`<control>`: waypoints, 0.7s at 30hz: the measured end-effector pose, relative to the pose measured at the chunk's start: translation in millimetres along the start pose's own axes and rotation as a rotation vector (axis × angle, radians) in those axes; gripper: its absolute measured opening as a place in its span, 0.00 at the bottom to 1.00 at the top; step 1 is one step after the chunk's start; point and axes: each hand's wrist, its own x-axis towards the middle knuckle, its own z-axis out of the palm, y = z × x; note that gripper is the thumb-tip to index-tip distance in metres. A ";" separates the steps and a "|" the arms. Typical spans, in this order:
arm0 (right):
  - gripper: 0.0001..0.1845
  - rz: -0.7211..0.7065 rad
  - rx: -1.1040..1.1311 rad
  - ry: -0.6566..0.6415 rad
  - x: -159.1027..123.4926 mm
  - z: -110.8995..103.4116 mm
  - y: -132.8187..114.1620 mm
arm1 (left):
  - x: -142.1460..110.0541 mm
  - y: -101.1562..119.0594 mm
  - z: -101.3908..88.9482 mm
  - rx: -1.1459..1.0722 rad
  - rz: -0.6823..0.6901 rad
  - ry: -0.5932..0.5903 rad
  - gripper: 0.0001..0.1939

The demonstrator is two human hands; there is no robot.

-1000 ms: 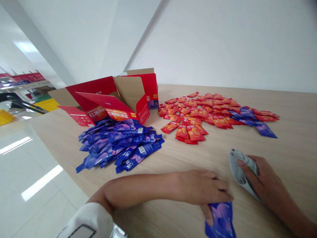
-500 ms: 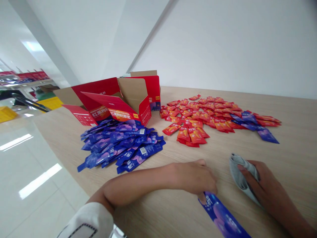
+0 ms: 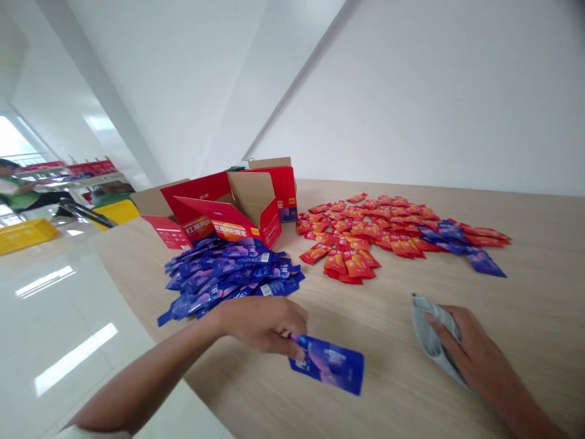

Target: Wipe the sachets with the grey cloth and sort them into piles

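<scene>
While a folded grey cloth (image 3: 429, 329) is still gripped in the half-curled right hand (image 3: 470, 344), a blue pouch (image 3: 331, 364) is pinched at one end between the thumb and bent fingers of the left hand (image 3: 269, 326), its free end pointed toward the right hand. Compared with a moment ago, the left hand and pouch are set farther from the cloth and nearer the heap of blue pouches (image 3: 214, 271), whose near edge is partly hidden by the left hand; from this, the pouch is judged to be in transfer and not yet released. Beyond the left hand, on a red carton (image 3: 269, 230) with raised flaps, white characters are printed that seem to read 枸杞原浆. A barcode (image 3: 265, 291) is shown on a pouch just beyond the left hand. White characters are also borne by the held pouch and by the red sachets (image 3: 379, 222) spread beyond both hands, but these are too blurred to be read surely
</scene>
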 end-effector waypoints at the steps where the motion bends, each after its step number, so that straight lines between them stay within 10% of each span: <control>1: 0.25 -0.006 0.009 -0.003 -0.4 1.3 1.1 | -17.3 -3.6 -0.8 -0.048 -0.074 0.061 0.14; 10: 0.25 -0.056 0.054 -0.031 -1.1 4.3 3.0 | -125.1 -62.0 9.5 -0.234 -0.588 0.623 0.24; 21: 0.26 -0.084 0.040 -0.054 -1.9 5.5 8.1 | -114.6 -89.6 -26.0 -0.577 -0.640 1.194 0.18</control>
